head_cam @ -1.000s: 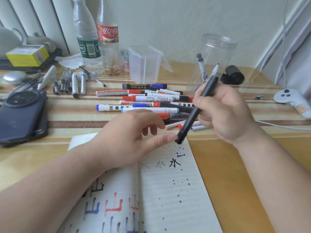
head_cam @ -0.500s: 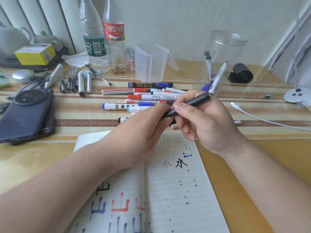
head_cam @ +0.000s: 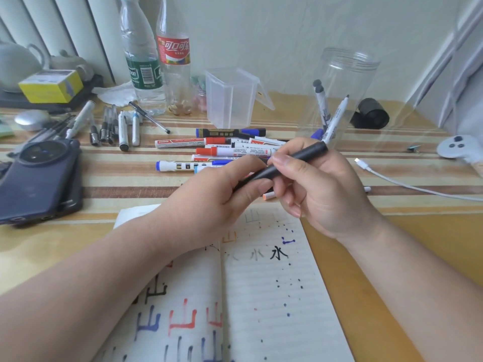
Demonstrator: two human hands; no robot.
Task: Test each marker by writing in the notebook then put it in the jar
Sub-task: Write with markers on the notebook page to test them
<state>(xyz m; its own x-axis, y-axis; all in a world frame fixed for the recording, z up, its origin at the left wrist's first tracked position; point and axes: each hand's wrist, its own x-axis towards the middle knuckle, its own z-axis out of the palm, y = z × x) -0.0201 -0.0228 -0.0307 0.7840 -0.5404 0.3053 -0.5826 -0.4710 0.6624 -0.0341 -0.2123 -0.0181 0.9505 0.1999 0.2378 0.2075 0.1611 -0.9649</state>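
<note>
Both hands hold one black marker (head_cam: 295, 159) above the top of the open notebook (head_cam: 261, 296). My right hand (head_cam: 321, 189) grips its upper barrel. My left hand (head_cam: 222, 197) pinches its lower end, which is hidden by the fingers. The notebook pages carry black, blue and red characters and ink dots. A clear plastic jar (head_cam: 345, 95) stands behind the hands with two markers (head_cam: 329, 116) leaning inside it. A pile of whiteboard markers (head_cam: 217, 150) with red and blue caps lies on the striped mat between the jar and my hands.
A dark phone (head_cam: 39, 178) lies at the left. More pens (head_cam: 115, 126) lie beyond it. Two bottles (head_cam: 156, 61) and a clear open box (head_cam: 230, 97) stand at the back. A white cable (head_cam: 407, 184), a controller (head_cam: 460, 150) and a black roll (head_cam: 371, 113) are at the right.
The marker tipped from steep to nearly level. My left hand closed onto its lower end, and both hands moved up toward the marker pile.
</note>
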